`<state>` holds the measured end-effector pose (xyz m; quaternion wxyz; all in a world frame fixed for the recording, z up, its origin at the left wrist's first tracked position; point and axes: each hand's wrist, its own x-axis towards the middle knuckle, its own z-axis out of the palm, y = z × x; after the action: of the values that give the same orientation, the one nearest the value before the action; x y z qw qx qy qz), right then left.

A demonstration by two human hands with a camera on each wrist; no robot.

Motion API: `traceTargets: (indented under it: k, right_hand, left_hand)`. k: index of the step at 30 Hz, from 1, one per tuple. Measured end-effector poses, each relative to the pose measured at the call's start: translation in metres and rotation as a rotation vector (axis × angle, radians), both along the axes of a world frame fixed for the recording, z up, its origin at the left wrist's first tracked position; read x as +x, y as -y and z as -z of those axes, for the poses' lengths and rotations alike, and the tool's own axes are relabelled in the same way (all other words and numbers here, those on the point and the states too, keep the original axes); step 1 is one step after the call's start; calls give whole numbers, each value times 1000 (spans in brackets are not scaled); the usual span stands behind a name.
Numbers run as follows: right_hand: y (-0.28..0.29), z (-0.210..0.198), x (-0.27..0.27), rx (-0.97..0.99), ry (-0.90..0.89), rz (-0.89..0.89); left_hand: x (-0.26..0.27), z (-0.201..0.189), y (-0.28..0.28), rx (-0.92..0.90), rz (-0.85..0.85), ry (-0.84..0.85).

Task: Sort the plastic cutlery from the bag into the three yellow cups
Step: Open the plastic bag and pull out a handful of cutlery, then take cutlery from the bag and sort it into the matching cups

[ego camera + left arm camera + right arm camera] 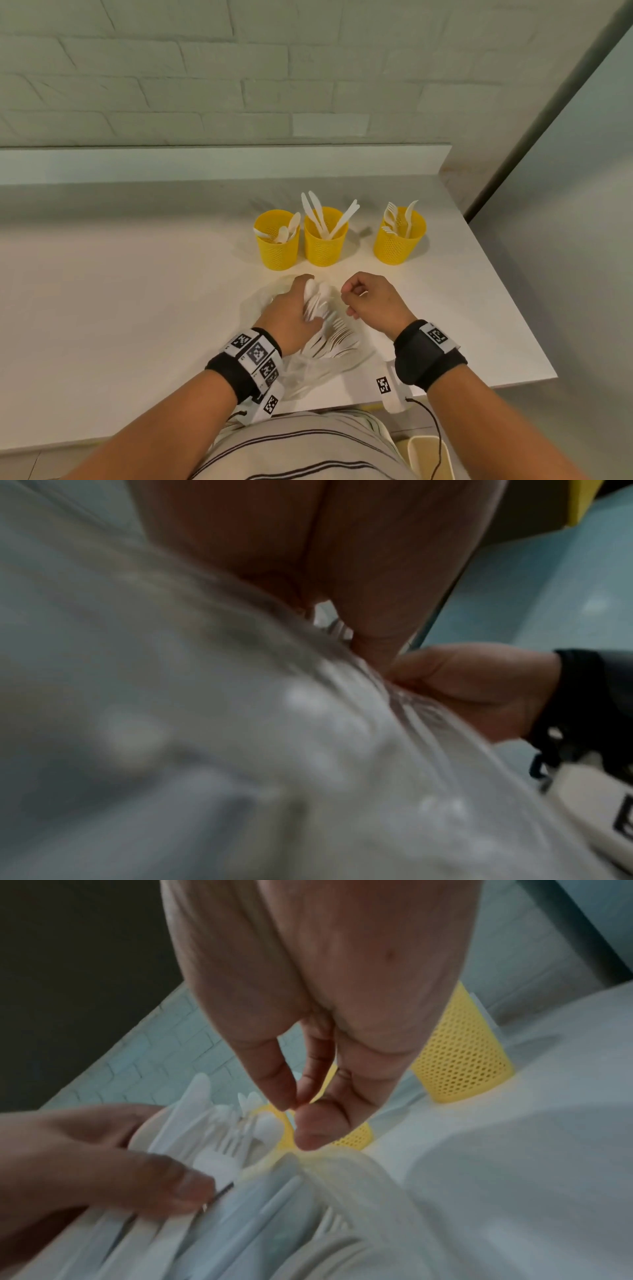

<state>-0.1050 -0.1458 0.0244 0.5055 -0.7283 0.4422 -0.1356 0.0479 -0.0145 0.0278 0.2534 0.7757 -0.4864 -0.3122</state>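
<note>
The left hand grips a bundle of white plastic cutlery over the clear plastic bag. Only the right wrist view shows the right hand pinching thumb to fingertips, holding nothing. Three yellow perforated plastic cups stand beyond both hands.

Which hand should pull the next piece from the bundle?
Right hand: it holds nothing, beside the cutlery bundle. The left hand already grips that bundle.

Bare-armed, the person wears black wristbands carrying white blocks with square black-and-white markers, a thin black cord, and a pale striped shirt.
</note>
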Motion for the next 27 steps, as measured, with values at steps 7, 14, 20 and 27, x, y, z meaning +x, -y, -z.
traceTargets:
  k: [7,14,20,27]
  right_hand:
    - [-7,8,-8,-59,-6,-23]
    - [-6,-8,-8,-79,-11,-21]
    - [-30,-40,8,45,126,-193]
    - [-40,-69,48,254,353,-460]
  left_hand:
    - [15,-11,-4,-109,68,-141]
    - [28,-22,-5,-284,-62,-472]
    - [34,-52,1,-434,-197,-573]
    - [15,-107,12,-650,-155,-646]
